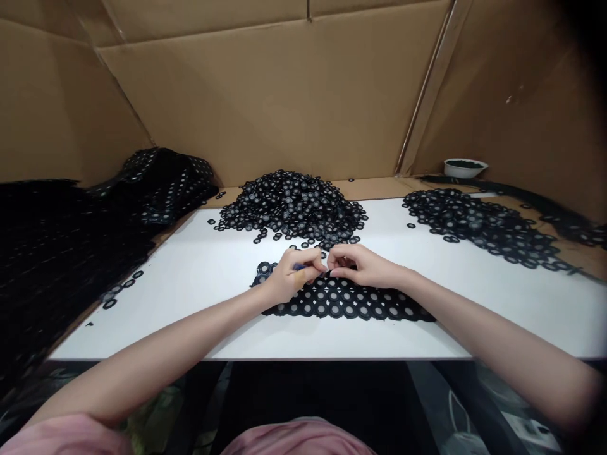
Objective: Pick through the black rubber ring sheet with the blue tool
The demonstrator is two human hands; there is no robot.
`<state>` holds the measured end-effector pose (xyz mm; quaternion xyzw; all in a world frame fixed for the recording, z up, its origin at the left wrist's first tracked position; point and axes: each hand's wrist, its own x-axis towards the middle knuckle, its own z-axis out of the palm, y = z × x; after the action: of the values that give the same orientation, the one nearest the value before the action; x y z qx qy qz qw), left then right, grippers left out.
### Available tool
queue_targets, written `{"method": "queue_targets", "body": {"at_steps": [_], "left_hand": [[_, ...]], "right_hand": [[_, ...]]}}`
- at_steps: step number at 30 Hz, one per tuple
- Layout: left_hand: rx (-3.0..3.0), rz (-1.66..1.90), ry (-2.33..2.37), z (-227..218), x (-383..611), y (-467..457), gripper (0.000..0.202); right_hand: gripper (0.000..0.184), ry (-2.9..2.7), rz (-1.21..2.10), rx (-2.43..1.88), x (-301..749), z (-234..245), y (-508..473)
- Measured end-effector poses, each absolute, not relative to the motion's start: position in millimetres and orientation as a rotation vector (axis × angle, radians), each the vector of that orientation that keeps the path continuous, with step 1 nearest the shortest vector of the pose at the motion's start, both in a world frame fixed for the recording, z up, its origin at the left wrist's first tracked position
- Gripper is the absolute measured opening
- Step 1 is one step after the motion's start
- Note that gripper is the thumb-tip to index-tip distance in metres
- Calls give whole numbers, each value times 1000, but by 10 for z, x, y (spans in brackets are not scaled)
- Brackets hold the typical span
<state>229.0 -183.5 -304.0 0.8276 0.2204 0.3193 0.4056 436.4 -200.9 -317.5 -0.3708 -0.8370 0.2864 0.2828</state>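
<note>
My left hand (296,275) is closed around a small blue stick-like item (300,266), mostly hidden in the fingers. Thumb and forefinger of my right hand (363,266) are pinched together close to the left fingertips. A bit of black material shows between the two hands, too small to make out. Beneath both hands lies a strip of black rings (336,309) joined in rows, with white showing through their holes. The hands and wrists cover part of its upper rows.
Loose black rings form a heap (289,205) behind my hands, and another pile (478,221) spreads at the right on the white table (180,309). Black ringed material (71,246) is bunched at the left. A white bowl (465,169) sits back right, near cardboard walls (265,95).
</note>
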Motion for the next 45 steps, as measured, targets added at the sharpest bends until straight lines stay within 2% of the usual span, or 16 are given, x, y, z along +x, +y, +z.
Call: {"method": "queue_targets", "body": {"at_steps": [12,20,28,35,45], "left_hand": [[2139,765,553,-3067,2293,-1821,13],[1638,879,656,-3086,2261,-1740,7],[1702,841,594,-3049,2244,-1864,8],[1852,872,534,-3042,2248,-1898,7],[2047,812,484,-2983,2265,-1906,15]], "right_hand": [[12,-2236,779,-1042,4356,-3181,-2009],[17,-2223,859,-1049,4394,-3151,-2013],[40,-2298,811,-1202,4435,-3116,-2035],[31,-2335,807,-1147,4415,-3126,-2034],[28,-2341,822,-1108,4402,-3118,-2034]]}}
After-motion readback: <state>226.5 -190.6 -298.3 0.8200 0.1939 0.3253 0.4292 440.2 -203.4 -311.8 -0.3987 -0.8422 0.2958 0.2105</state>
